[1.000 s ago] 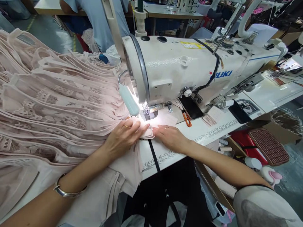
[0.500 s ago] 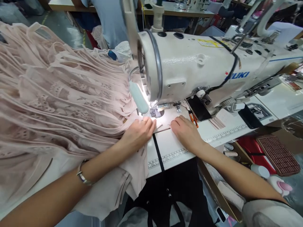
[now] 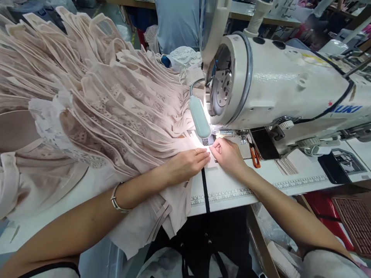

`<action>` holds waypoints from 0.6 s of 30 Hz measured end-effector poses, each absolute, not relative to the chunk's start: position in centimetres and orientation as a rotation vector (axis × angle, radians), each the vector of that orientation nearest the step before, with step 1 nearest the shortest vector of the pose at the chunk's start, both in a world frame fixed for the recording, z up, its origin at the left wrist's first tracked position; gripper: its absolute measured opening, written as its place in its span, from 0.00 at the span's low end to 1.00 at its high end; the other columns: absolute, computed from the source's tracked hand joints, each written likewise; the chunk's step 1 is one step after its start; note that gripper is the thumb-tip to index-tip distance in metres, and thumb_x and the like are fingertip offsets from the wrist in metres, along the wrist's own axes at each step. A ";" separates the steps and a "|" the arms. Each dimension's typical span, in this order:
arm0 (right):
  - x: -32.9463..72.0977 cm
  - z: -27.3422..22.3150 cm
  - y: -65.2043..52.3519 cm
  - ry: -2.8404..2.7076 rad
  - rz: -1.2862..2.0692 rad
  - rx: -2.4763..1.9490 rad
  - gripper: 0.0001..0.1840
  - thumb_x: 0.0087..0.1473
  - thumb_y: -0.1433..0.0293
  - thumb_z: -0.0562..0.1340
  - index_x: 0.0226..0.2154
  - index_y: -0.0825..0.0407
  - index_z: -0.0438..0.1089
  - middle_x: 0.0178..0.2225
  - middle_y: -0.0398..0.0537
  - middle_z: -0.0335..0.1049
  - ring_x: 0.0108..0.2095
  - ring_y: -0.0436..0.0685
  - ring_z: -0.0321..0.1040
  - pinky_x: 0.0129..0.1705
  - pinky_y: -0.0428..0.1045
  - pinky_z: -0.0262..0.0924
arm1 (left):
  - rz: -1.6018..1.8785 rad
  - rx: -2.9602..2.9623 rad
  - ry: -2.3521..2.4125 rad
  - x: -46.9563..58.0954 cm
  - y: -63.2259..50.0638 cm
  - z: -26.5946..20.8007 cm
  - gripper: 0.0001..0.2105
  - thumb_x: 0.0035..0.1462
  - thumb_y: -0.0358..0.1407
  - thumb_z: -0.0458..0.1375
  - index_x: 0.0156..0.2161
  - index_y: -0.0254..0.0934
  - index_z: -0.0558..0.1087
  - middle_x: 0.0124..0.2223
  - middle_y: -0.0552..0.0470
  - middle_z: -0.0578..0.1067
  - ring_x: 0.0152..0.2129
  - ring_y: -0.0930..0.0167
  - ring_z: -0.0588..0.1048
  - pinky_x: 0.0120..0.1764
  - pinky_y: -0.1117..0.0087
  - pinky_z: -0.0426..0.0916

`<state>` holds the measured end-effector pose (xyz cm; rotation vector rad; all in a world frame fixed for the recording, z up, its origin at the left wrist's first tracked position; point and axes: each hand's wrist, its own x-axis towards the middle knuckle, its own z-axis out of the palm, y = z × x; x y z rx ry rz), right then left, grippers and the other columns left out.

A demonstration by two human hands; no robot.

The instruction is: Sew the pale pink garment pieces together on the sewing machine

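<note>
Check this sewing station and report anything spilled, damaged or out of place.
Nothing looks spilled or damaged. Only slightly untidy: the pale pink garments lie heaped left of the sewing machine, and some of the cloth hangs over the front edge of the table.

On the right of the white tabletop (image 3: pixel 222 183), orange-handled scissors (image 3: pixel 255 156) lie just beside a flat black rectangular slab (image 3: pixel 265 143), with a dark phone-like rectangle (image 3: pixel 333 168) and a grey-and-black printed picture (image 3: pixel 350 160) farther right. Lower at the near right, a glossy red item (image 3: pixel 321 208) adjoins a brown ribbed mat (image 3: pixel 355 224). On the far side, a person in a light-blue top (image 3: pixel 178 29) is by a brown-edged table (image 3: pixel 266 17).
</note>
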<state>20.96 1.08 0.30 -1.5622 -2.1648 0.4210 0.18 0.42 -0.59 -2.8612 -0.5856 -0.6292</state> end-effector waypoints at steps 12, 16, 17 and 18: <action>20.9 0.0 1.1 -1.946 0.602 -1.578 0.06 0.56 0.68 0.56 0.28 0.48 0.64 0.26 0.43 0.70 0.27 0.54 0.65 0.34 0.50 0.59 | -0.703 -2.847 -0.990 1.8 -1.7 -1.6 0.18 0.64 0.19 0.47 0.53 0.26 0.73 0.55 0.41 0.78 0.58 0.62 0.73 0.58 0.59 0.71; 20.8 0.0 1.1 -1.942 0.565 -1.579 0.05 0.55 0.68 0.55 0.28 0.48 0.65 0.27 0.44 0.71 0.27 0.54 0.65 0.34 0.50 0.59 | -0.463 -2.758 -0.992 1.9 -1.9 -1.3 0.18 0.65 0.20 0.47 0.56 0.22 0.71 0.58 0.36 0.75 0.58 0.56 0.72 0.58 0.55 0.70; 20.8 0.0 1.1 -1.944 0.560 -1.580 0.05 0.55 0.68 0.55 0.28 0.48 0.65 0.27 0.44 0.72 0.27 0.54 0.65 0.35 0.50 0.59 | -0.438 -2.744 -0.996 1.9 -1.9 -1.2 0.18 0.65 0.21 0.47 0.56 0.21 0.71 0.58 0.35 0.75 0.58 0.55 0.72 0.58 0.54 0.70; 20.8 -0.1 1.1 -1.947 0.557 -1.580 0.06 0.55 0.68 0.56 0.28 0.48 0.65 0.27 0.44 0.72 0.27 0.54 0.65 0.35 0.50 0.60 | -0.417 -2.735 -1.000 2.0 -1.8 -1.1 0.18 0.65 0.21 0.46 0.57 0.20 0.70 0.58 0.35 0.75 0.58 0.54 0.72 0.58 0.54 0.70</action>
